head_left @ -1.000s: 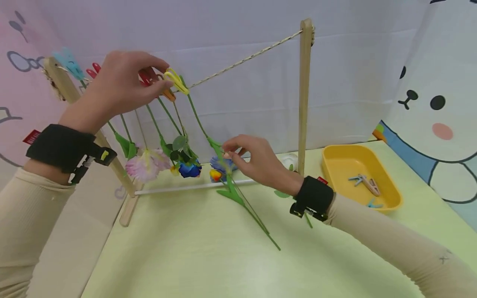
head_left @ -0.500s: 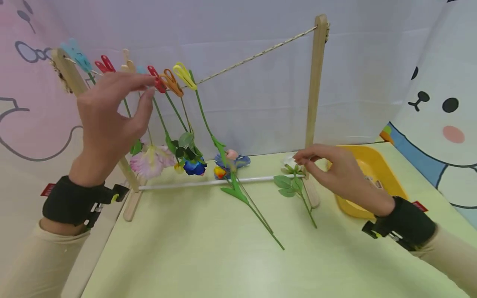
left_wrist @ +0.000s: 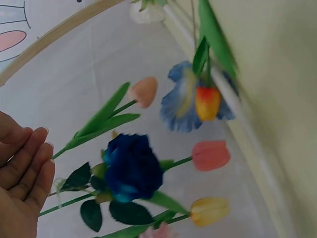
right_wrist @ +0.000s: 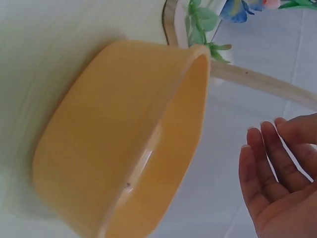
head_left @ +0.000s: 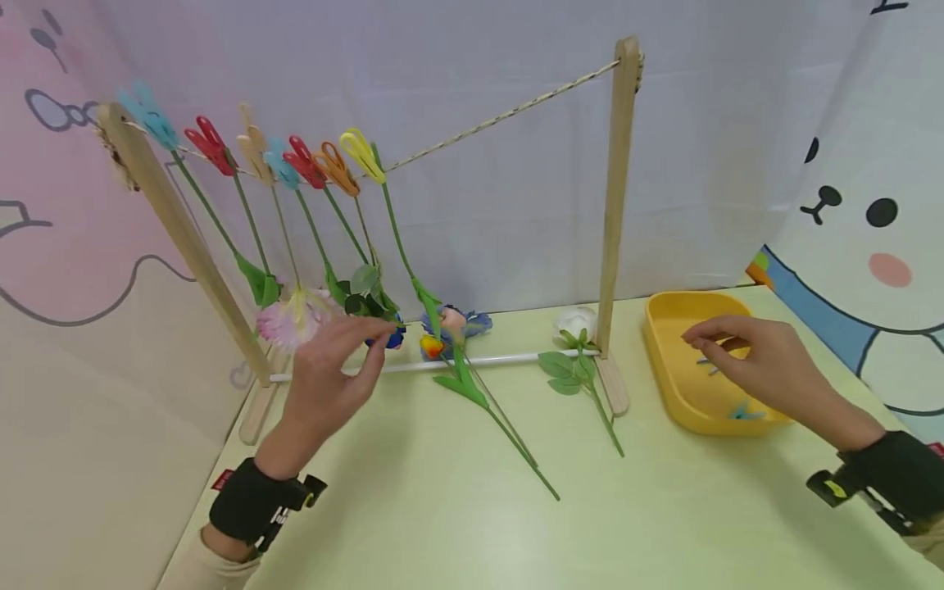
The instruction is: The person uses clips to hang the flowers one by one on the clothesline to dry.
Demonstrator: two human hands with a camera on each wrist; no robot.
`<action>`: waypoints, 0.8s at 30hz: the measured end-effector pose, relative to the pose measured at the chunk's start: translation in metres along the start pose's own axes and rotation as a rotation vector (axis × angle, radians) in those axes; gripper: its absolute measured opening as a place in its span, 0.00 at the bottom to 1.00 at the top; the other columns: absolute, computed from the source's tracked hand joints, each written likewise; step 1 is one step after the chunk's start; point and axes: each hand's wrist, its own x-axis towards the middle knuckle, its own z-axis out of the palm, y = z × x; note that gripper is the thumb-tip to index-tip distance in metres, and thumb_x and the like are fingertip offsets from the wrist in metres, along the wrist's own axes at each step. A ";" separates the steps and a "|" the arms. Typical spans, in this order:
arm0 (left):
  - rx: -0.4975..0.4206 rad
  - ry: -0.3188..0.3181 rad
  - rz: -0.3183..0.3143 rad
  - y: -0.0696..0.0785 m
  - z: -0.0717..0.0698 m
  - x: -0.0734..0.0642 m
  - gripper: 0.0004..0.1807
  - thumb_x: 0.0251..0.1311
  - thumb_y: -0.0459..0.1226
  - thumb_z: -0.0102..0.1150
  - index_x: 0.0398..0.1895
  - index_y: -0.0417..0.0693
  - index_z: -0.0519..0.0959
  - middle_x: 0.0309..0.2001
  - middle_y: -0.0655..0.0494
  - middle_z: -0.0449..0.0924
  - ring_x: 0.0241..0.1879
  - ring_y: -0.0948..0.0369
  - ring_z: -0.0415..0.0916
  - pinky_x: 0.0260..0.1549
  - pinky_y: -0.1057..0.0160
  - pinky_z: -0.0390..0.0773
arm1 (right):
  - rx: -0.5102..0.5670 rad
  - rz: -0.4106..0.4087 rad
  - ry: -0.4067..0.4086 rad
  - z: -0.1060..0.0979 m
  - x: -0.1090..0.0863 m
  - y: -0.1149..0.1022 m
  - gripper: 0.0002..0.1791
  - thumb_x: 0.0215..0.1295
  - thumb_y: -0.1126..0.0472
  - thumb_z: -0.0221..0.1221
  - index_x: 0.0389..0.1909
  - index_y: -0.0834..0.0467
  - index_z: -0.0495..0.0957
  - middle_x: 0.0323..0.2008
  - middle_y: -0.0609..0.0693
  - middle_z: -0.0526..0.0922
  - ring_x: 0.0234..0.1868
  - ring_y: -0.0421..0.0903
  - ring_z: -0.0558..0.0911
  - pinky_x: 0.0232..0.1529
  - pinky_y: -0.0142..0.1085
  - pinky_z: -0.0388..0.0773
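Flowers [head_left: 283, 321] hang heads-down from clothespins [head_left: 361, 156] on braided rope [head_left: 509, 111] in the head view; the left hand [head_left: 335, 373] is near them, the right hand [head_left: 774, 365] above a yellow basin [head_left: 667, 389] containing more clothespins, both empty, fingers loosely bent. Left wrist: ruffled dark-blue rose [left_wrist: 133, 168], smooth tulips [left_wrist: 210, 156]. Right wrist: rounded basin near a wooden post [right_wrist: 262, 82].

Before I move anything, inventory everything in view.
Table: one, pale green, foreground.
Posts: two, wood-brown, on table.
Rope: one, pale, between posts.
Bar: one, white, low between posts.
Rope pegs: seven, blue, red, tan, orange, yellow, rope's left half.
Hanging flowers: seven, pink, blue, yellow, peach visible, below pegs.
Loose flowers: three, white, blue, orange-yellow, on table.
Tray: one, yellow, table's right.
Tray pegs: unclear, light blue visible, inside.
Cloth: count unclear, white, behind.
Wristbands: two, black, wrists.
Left hand: one, bare, by hanging flowers.
Right hand: one, bare, by tray.
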 end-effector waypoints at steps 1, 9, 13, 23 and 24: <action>-0.016 -0.020 -0.021 0.000 0.006 -0.009 0.10 0.51 0.26 0.65 0.38 0.38 0.86 0.36 0.49 0.87 0.38 0.55 0.82 0.36 0.51 0.83 | 0.000 0.031 -0.027 0.000 -0.003 0.006 0.09 0.58 0.67 0.67 0.39 0.54 0.87 0.35 0.47 0.88 0.28 0.39 0.84 0.22 0.22 0.78; -0.137 -0.088 -0.127 0.004 0.037 -0.045 0.10 0.53 0.26 0.66 0.38 0.43 0.86 0.36 0.55 0.86 0.41 0.59 0.82 0.39 0.55 0.83 | -0.042 0.089 -0.195 -0.004 -0.015 0.043 0.08 0.58 0.64 0.68 0.38 0.52 0.87 0.34 0.47 0.87 0.32 0.45 0.84 0.29 0.30 0.83; -0.170 -0.111 -0.158 0.008 0.048 -0.055 0.11 0.53 0.26 0.65 0.39 0.43 0.86 0.37 0.57 0.86 0.41 0.61 0.82 0.38 0.54 0.84 | -0.110 -0.036 -0.261 -0.004 -0.019 0.052 0.11 0.50 0.67 0.72 0.34 0.50 0.86 0.30 0.39 0.85 0.29 0.37 0.80 0.30 0.36 0.84; -0.219 -0.175 -0.246 0.020 0.065 -0.085 0.11 0.56 0.27 0.65 0.41 0.47 0.86 0.39 0.60 0.86 0.38 0.67 0.81 0.33 0.61 0.84 | -0.054 -0.017 -0.613 0.002 -0.019 0.067 0.11 0.49 0.62 0.73 0.31 0.49 0.82 0.28 0.39 0.81 0.30 0.41 0.76 0.32 0.38 0.81; -0.225 -0.183 -0.257 0.022 0.066 -0.087 0.11 0.57 0.28 0.65 0.41 0.48 0.86 0.39 0.61 0.85 0.38 0.67 0.81 0.32 0.61 0.84 | -0.048 -0.021 -0.632 0.004 -0.019 0.068 0.11 0.49 0.62 0.73 0.31 0.49 0.81 0.28 0.39 0.81 0.30 0.41 0.76 0.33 0.38 0.81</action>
